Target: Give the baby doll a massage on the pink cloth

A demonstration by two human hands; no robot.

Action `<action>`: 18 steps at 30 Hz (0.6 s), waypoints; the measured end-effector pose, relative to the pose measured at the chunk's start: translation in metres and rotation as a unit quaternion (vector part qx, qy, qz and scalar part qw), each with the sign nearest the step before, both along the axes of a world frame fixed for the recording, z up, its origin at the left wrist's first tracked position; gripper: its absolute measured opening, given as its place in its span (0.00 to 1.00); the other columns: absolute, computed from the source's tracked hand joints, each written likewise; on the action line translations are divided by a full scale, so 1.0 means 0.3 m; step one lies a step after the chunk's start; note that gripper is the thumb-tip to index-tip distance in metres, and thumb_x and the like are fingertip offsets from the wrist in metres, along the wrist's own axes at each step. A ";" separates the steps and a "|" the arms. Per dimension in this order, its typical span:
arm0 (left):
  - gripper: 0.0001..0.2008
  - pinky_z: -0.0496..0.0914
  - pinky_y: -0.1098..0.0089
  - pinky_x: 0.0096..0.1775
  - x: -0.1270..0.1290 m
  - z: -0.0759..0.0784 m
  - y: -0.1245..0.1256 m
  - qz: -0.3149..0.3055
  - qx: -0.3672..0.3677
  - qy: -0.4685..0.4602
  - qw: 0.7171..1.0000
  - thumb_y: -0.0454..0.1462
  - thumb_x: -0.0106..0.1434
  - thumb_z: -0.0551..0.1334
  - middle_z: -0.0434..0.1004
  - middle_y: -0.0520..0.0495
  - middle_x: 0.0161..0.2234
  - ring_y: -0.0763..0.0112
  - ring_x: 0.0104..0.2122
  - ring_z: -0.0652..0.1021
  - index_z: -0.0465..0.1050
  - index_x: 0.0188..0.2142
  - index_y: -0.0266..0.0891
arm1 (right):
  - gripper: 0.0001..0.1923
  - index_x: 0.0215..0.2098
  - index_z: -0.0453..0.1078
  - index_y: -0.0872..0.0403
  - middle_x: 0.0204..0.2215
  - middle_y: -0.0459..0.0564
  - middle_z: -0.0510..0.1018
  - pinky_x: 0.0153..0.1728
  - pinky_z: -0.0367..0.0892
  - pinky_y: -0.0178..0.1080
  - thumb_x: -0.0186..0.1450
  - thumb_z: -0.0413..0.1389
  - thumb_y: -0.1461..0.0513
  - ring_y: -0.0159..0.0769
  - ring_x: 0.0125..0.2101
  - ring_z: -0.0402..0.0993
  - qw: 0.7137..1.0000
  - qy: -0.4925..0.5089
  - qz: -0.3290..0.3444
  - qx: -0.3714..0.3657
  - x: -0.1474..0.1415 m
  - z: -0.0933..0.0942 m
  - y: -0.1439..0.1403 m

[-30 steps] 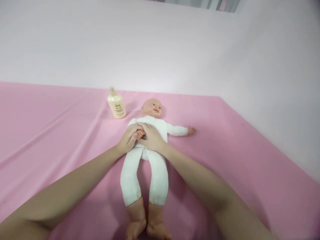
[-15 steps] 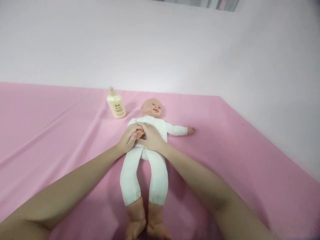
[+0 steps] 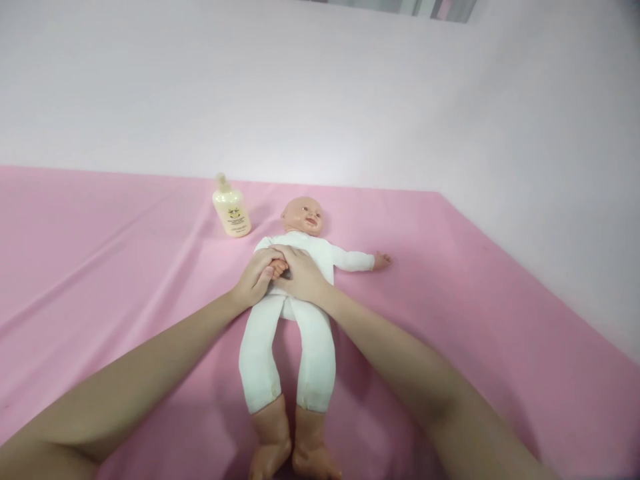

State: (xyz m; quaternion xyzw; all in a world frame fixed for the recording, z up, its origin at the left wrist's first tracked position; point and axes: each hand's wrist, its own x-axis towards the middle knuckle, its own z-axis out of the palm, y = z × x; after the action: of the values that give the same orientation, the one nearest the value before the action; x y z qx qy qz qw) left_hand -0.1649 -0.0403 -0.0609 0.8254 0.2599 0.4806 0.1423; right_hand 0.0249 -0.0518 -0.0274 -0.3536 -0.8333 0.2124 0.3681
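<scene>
A baby doll (image 3: 313, 353) in a white body suit lies on its back, head at the far end and feet towards me. One of its arms is bent over the belly, and that small hand (image 3: 279, 268) shows between my hands. My left hand (image 3: 253, 277) is closed around the doll's hand from the left, thumb against its fingers. From the other side my right hand (image 3: 304, 275) rests on the doll's torso and closes about the same little hand; its fingertips meet my left fingers and are partly hidden.
A pale yellow pump bottle (image 3: 233, 213) stands upright to the left of the doll's head. Under everything is a pink cloth (image 3: 125, 247) with creases on the left side. Its far edge meets a white surface (image 3: 300, 93). The doll's other arm (image 3: 354, 260) stretches out to the right.
</scene>
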 end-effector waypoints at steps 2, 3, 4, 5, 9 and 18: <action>0.25 0.71 0.55 0.51 -0.001 -0.001 0.001 -0.002 0.000 -0.001 1.000 0.52 0.81 0.45 0.79 0.40 0.43 0.58 0.44 0.77 0.74 0.51 0.39 | 0.31 0.66 0.65 0.47 0.58 0.52 0.79 0.63 0.67 0.53 0.66 0.65 0.60 0.48 0.57 0.77 1.000 -0.004 -0.002 0.003 0.000 0.000 0.001; 0.25 0.71 0.55 0.50 -0.002 -0.002 0.001 -0.002 0.000 0.000 1.000 0.52 0.81 0.45 0.79 0.40 0.43 0.58 0.44 0.77 0.74 0.51 0.39 | 0.31 0.66 0.65 0.47 0.58 0.52 0.79 0.63 0.68 0.53 0.66 0.65 0.60 0.48 0.57 0.77 1.000 -0.005 -0.002 0.005 -0.001 0.000 0.000; 0.25 0.71 0.55 0.50 -0.003 -0.002 0.002 -0.001 0.000 0.001 1.000 0.52 0.81 0.45 0.79 0.40 0.43 0.58 0.44 0.77 0.74 0.51 0.39 | 0.31 0.66 0.65 0.47 0.58 0.52 0.79 0.63 0.68 0.53 0.66 0.65 0.60 0.48 0.57 0.77 1.000 -0.005 -0.002 0.005 -0.001 0.001 0.000; 0.25 0.71 0.54 0.50 -0.003 -0.002 0.002 0.000 -0.001 0.002 1.000 0.52 0.81 0.45 0.79 0.40 0.43 0.57 0.44 0.77 0.74 0.51 0.39 | 0.31 0.66 0.65 0.47 0.58 0.52 0.79 0.63 0.67 0.53 0.66 0.65 0.60 0.49 0.57 0.77 1.000 -0.004 -0.002 0.004 -0.001 0.002 0.000; 0.25 0.71 0.54 0.51 -0.003 -0.001 0.004 0.000 -0.001 0.005 1.000 0.52 0.81 0.45 0.79 0.40 0.43 0.57 0.44 0.77 0.74 0.51 0.40 | 0.31 0.65 0.66 0.47 0.57 0.52 0.80 0.63 0.67 0.53 0.65 0.65 0.61 0.49 0.57 0.77 1.000 -0.003 -0.001 0.001 -0.001 0.005 -0.002; 0.25 0.70 0.55 0.51 -0.001 -0.003 0.002 0.003 0.001 0.000 1.000 0.52 0.81 0.45 0.79 0.40 0.43 0.57 0.44 0.77 0.74 0.51 0.40 | 0.29 0.64 0.67 0.51 0.57 0.54 0.80 0.62 0.67 0.52 0.66 0.65 0.61 0.49 0.56 0.77 1.000 -0.002 -0.001 -0.001 -0.001 0.008 -0.005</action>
State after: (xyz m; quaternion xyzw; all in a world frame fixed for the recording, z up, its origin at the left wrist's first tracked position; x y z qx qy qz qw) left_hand -0.1652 -0.0398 -0.0619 0.8247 0.2615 0.4815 0.1403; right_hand 0.0246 -0.0533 -0.0251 -0.3555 -0.8333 0.2123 0.3661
